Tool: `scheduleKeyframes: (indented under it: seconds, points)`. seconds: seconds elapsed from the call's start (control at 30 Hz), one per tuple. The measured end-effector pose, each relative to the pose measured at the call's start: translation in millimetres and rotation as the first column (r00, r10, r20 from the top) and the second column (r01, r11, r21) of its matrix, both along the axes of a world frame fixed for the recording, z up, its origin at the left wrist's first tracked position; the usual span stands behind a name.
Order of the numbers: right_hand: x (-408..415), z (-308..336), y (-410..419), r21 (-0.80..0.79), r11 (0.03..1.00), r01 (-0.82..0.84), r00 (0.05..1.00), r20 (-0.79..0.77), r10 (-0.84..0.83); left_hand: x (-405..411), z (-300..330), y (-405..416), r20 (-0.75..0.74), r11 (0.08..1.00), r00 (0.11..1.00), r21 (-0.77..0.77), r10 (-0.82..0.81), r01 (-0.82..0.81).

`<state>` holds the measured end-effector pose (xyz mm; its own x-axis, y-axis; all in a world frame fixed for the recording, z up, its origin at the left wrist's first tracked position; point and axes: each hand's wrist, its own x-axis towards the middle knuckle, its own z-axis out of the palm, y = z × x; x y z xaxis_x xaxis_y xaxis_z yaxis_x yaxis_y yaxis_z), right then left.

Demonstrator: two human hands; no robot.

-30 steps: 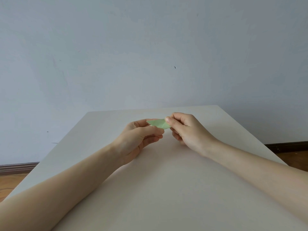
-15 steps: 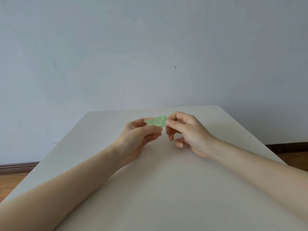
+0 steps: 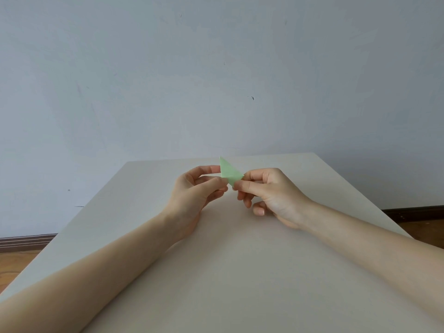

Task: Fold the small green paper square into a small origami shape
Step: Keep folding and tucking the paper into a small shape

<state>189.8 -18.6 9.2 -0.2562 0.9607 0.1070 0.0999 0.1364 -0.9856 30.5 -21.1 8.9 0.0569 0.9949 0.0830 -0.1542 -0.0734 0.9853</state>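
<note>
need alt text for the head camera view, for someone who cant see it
Two bare hands hold a small folded green paper just above a pale table, its sharp tip pointing up. The left hand and the right hand each pinch it from their own side, forearms reaching in from the bottom corners. A plain grey-blue wall fills the background.
</note>
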Motion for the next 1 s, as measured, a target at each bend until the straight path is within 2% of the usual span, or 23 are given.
scheduleKeyframes:
  seconds: [0.13, 0.6, 1.0]
  points:
    - [0.1, -0.7, -0.1, 0.004, 1.000, -0.013, 1.000, -0.006, 0.013, 0.3, -1.5, -0.3, -0.052, 1.000, 0.999, 0.008, -0.012, 0.013]
    - [1.1, 0.4, -1.4, 0.016, 0.999, -0.047, 0.996, 0.073, 0.045, -0.9, -0.9, -1.2, -0.087, 1.000, 0.996, 0.019, 0.022, -0.020]
    - [4.9, 3.3, 0.5, 0.008, 0.998, -0.065, 0.991, 0.119, 0.063, -4.5, 0.3, 1.8, -0.145, 0.998, 0.988, -0.050, -0.055, 0.048]
